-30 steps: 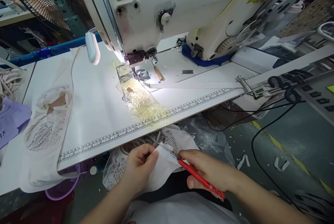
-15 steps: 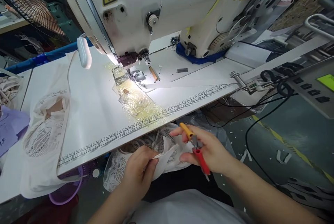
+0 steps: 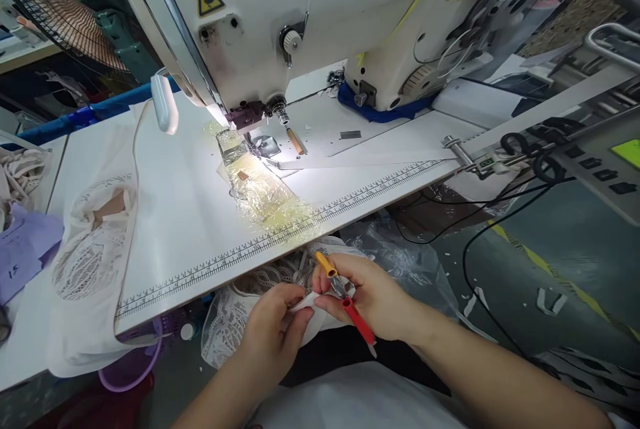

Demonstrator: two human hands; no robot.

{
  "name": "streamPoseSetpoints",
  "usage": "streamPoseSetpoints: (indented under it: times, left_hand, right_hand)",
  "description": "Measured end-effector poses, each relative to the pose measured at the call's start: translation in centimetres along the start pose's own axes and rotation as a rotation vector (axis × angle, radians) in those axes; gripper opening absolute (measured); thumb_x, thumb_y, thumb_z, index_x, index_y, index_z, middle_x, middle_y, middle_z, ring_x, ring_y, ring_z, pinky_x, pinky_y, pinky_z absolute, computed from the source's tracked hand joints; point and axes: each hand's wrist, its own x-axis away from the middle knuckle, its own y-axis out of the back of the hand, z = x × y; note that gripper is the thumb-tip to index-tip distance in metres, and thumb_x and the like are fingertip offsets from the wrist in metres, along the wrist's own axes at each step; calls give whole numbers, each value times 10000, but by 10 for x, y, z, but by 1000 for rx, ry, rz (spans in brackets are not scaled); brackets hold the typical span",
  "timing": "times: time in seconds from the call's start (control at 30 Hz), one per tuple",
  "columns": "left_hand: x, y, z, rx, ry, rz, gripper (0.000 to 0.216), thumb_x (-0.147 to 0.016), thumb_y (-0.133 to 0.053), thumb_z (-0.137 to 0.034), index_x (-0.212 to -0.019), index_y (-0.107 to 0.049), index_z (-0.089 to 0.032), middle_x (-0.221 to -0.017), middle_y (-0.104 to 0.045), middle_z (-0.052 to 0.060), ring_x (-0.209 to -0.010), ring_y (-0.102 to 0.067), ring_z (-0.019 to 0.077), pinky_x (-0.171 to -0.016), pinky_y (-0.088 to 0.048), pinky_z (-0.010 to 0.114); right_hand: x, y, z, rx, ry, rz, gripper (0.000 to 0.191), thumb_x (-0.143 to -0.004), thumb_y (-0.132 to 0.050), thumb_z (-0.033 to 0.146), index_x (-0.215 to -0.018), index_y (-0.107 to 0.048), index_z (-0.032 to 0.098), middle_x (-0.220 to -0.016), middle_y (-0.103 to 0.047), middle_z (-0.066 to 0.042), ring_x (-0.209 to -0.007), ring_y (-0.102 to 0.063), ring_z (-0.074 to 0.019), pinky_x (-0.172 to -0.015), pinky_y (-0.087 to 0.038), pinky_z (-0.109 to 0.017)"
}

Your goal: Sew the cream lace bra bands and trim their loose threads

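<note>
Left hand [image 3: 273, 326], near centre: thumb and forefinger closed in a pinch on a narrow white edge of cloth [image 3: 303, 302]; other fingers curled under, their grip not clear. Right hand [image 3: 373, 292], just right of it: thumb and fingertips drawn together at the other end of that edge, whether pinching or merely touching cannot be told; a scissors-like tool [image 3: 357, 319], red and yellow in its handles, lodged across the curled fingers.

White lace garment [image 3: 225, 322]: below the near edge of the table [image 3: 180, 216], under and left of the hands; the pinched cloth appears to belong to it, though the join is covered.

Handling, as judged: the edge is best kept flat and lightly taut between both pinches; the tool is best kept well seated in the right hand, its pointed end turned away from lace and fingers, as it seems to be here.

Hard to make out: the tool's blades, partly behind the fingers; the garment's far part, cut off by the table edge; the cloth beneath the left palm; the sewing machine [image 3: 300, 36], far side, its top out of frame.
</note>
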Motion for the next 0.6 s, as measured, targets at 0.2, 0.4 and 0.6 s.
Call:
streamPoseSetpoints:
  times: [0.2, 0.4, 0.6]
  left_hand:
    - [-8, 7, -1, 119, 64, 131, 178, -901, -442, -294, -897, -574, -175, -768, -608, 63, -680, -592, 167, -587, -485, 273]
    - [-10, 7, -2, 128, 21, 119, 203, -904, -409, -187, -810, -589, -172, -746, -606, 69, -683, -588, 160, -602, -479, 257]
    - [-8, 8, -4, 30, -12, 178, 236, -912, -384, -194, -830, -604, -174, -732, -607, 65, -666, -577, 168, -587, -456, 259]
  right_hand:
    - [3, -5, 0, 5, 76, -69, 109, -724, -570, 147, -698, -477, 199, -730, -557, -22, -624, -494, -150, -564, -426, -281]
    - [4, -3, 1, -10, 53, -39, 140, -703, -594, 125, -718, -482, 208, -745, -561, -8, -628, -506, -143, -552, -414, -258]
    - [6, -4, 4, 8, 26, -53, 154, -727, -600, 158, -698, -460, 214, -737, -574, -9, -626, -515, -148, -564, -434, -269]
